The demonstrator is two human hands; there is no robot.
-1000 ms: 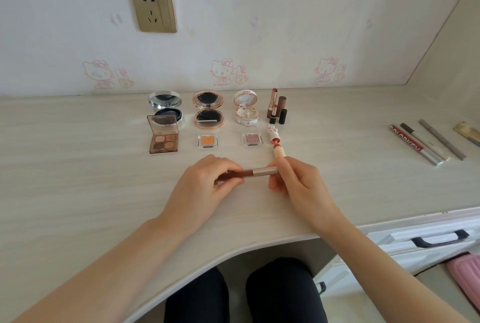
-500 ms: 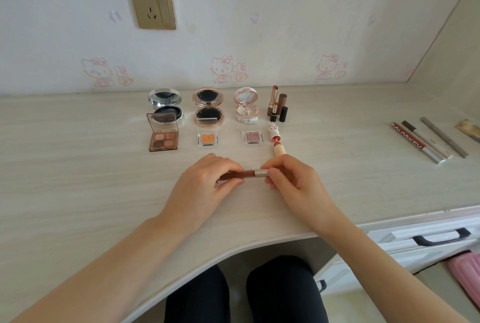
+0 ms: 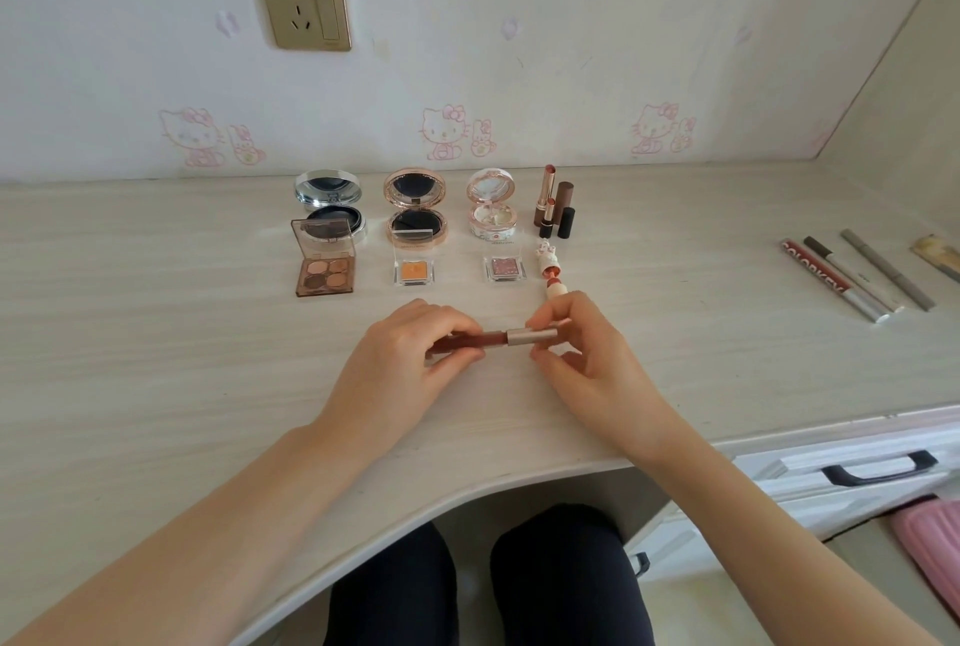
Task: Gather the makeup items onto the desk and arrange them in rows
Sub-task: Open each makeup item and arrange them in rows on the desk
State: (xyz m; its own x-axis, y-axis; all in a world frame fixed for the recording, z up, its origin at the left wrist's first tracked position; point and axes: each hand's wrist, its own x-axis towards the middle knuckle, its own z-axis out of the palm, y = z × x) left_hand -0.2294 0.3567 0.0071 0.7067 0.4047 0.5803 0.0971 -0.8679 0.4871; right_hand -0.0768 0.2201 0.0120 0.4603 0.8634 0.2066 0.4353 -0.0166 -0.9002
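Head view: left hand (image 3: 400, 364) grips the gloss (image 3: 498, 337) by its red body, right hand (image 3: 587, 359) pinches the cap, tube level low over the desk (image 3: 156, 359) just in front of the rows (image 3: 413, 272); suggest lowering it flat, parallel to them, clear of the lying lipstick (image 3: 550, 270).

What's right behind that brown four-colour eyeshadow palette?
An open silver round compact, mirror lid raised. The eyeshadow palette has an upright tinted lid that covers the front of the compact's dark base, so that part shows only dimly.
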